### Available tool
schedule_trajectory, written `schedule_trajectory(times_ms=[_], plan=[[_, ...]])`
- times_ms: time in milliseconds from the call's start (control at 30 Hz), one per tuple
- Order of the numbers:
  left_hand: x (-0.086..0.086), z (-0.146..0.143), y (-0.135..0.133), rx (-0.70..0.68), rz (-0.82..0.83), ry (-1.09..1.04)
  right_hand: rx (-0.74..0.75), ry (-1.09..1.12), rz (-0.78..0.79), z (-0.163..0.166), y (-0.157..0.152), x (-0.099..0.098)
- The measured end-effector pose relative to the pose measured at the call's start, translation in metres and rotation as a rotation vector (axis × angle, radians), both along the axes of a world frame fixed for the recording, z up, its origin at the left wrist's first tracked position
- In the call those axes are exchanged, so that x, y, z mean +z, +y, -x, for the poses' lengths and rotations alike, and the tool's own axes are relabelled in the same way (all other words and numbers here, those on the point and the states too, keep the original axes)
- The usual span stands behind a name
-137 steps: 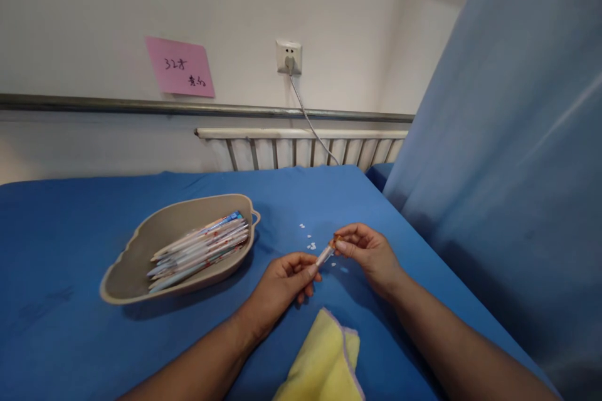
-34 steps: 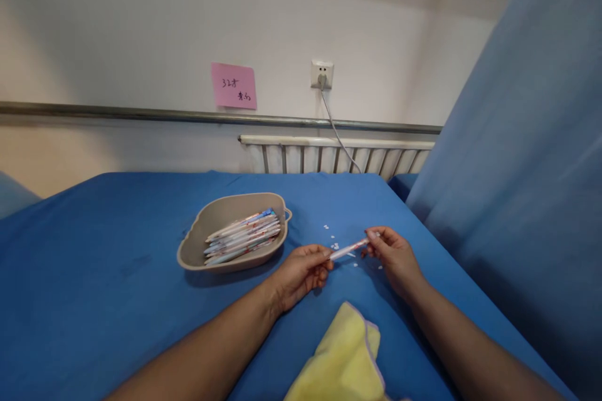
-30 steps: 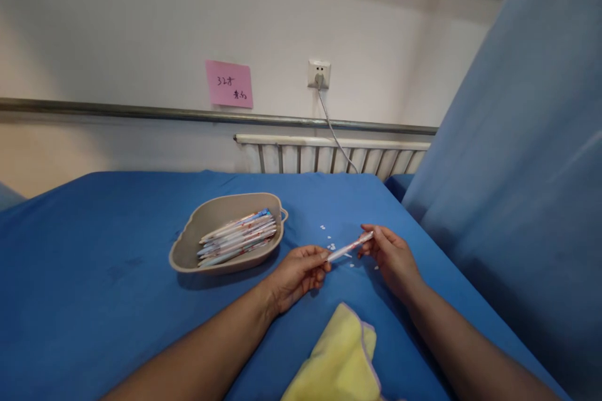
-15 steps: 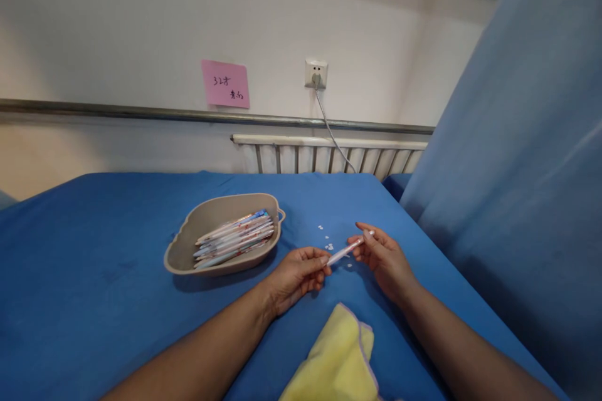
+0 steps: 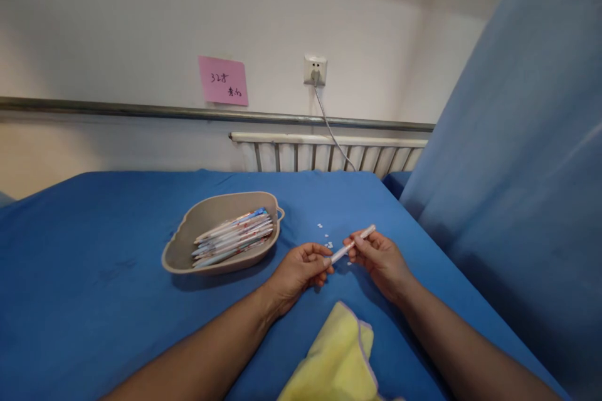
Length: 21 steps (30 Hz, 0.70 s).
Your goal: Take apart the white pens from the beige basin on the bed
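Observation:
A slim white pen [image 5: 339, 254] is held slantwise between both hands above the blue cloth. My left hand [image 5: 301, 272] pinches its lower left end between thumb and fingers. Around its upper part, my right hand [image 5: 380, 261] closes with thumb and fingertips, and the pen's far end sticks out past them. Several small white scraps [image 5: 328, 245] lie on the cloth just behind the hands. Left of my left hand, a beige basin [image 5: 188, 225] holds a heap of similar pens [image 5: 235, 237], some with red marks and one with a blue end.
A yellow cloth [image 5: 336, 357] lies folded at the front, between my forearms. The blue-covered bed [image 5: 94, 313] reaches back to a white radiator [image 5: 291, 139]. A blue curtain [image 5: 512, 156] hangs on the right. A cord [image 5: 325, 116] runs down from a wall socket [image 5: 315, 69].
My right hand has shifted slightly left along the pen and its fingers have closed more around it. The pen has turned, so its red marks no longer show. My left hand keeps its pinch.

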<state>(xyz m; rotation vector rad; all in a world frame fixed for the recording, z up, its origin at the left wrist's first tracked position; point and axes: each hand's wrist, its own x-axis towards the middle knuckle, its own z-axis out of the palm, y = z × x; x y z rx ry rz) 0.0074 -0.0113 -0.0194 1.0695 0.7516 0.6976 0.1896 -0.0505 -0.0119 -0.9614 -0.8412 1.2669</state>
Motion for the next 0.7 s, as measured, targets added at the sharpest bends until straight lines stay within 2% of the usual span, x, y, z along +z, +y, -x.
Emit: schedule_trajectory(times_ms=[200, 267, 333, 433, 500, 567, 600, 700], plan=[[-0.004, -0.007, -0.013, 0.007, -0.121, 0.088, 0.024, -0.013, 0.005, 0.005, -0.005, -0.007], [0.004, -0.007, -0.019, 0.003, -0.210, 0.169, 0.032, -0.001, 0.017, 0.003, -0.006, -0.010], [0.020, 0.001, -0.021, -0.004, -0.403, 0.302, 0.026, 0.009, 0.026, 0.000, -0.007, -0.011], [0.061, 0.034, -0.008, -0.009, -0.814, 0.607, 0.002, -0.007, 0.051, -0.005, -0.007, -0.011], [0.089, 0.067, 0.009, 0.052, -0.967, 0.876, 0.001, -0.041, 0.062, -0.006, -0.007, -0.011], [0.108, 0.102, 0.027, 0.103, -0.989, 1.173, 0.010, -0.085, 0.068, -0.006, -0.007, -0.013], [0.113, 0.118, 0.034, 0.072, -0.958, 1.319, 0.017, -0.108, 0.069, -0.006, -0.006, -0.015], [0.111, 0.152, 0.045, 0.024, -0.895, 1.479, 0.050, -0.180, 0.062, -0.004, -0.005, -0.020]])
